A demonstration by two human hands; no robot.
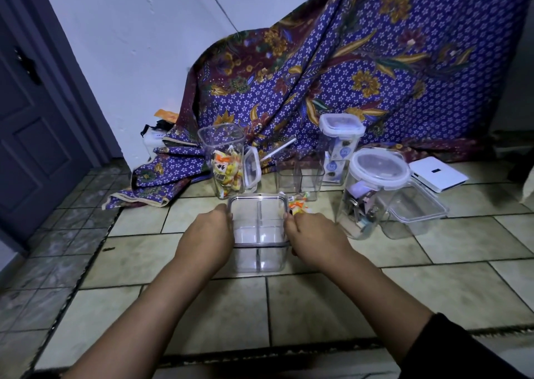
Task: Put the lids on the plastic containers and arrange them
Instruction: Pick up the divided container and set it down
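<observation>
A grey-rimmed lid [258, 203] sits on 1 clear square container [258, 260]
The left hand [206, 232] and right hand [313, 234] grip the lid's 2 opposite edges, fingers curled; the container stands on beige floor tiles [318, 300], before a purple batik cloth [346, 75] and a blue-grey door [34, 135].

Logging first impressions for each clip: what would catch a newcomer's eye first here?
Dead centre, the left hand and right hand grip the square lid on a clear divided container on the tiled floor. Behind, a purple floral batik cloth hangs down, with an open tall container of snack packets standing before it at left.
</observation>
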